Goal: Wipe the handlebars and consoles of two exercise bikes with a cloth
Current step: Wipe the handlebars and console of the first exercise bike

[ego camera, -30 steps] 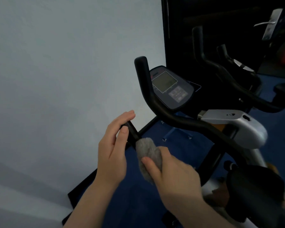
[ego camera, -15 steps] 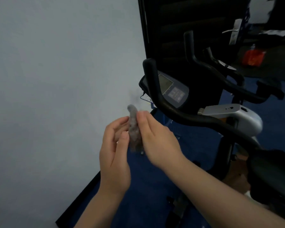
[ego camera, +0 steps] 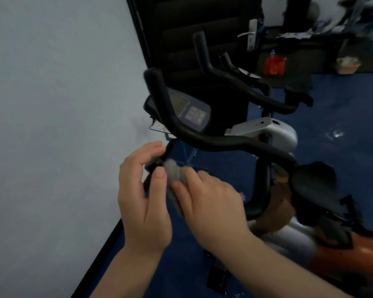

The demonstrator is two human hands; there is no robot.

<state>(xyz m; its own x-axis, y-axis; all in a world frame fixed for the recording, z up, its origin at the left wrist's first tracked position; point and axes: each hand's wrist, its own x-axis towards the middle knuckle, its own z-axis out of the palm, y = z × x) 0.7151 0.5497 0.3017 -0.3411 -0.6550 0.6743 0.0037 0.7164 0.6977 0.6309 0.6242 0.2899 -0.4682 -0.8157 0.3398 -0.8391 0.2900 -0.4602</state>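
a: right hand (ego camera: 211,203) is pinched on the grey cloth (ego camera: 174,173), thumb under, fingers over the top, pressing it onto a black handlebar end (ego camera: 168,149) low in the middle.

b: and the left hand (ego camera: 141,196) is cupped round the same bar end from the other side, thumb tip touching the cloth, fingers curled close. i can't tell whether it truly clamps the bar, there's blur.

a: moving out, the near handlebar (ego camera: 202,139) sweeps up and to the left above both hands, with the console (ego camera: 192,111) tucked just behind it, screen and buttons facing up.

b: grey housing (ego camera: 269,130) to the right of that console, black saddle (ego camera: 314,183) further right.

a: and behind, the second bike's handlebars (ego camera: 241,82) stand against a dark door (ego camera: 202,29), well apart from the cloth.

b: pale wall (ego camera: 52,104) on the left, blue floor (ego camera: 342,125) under it all.
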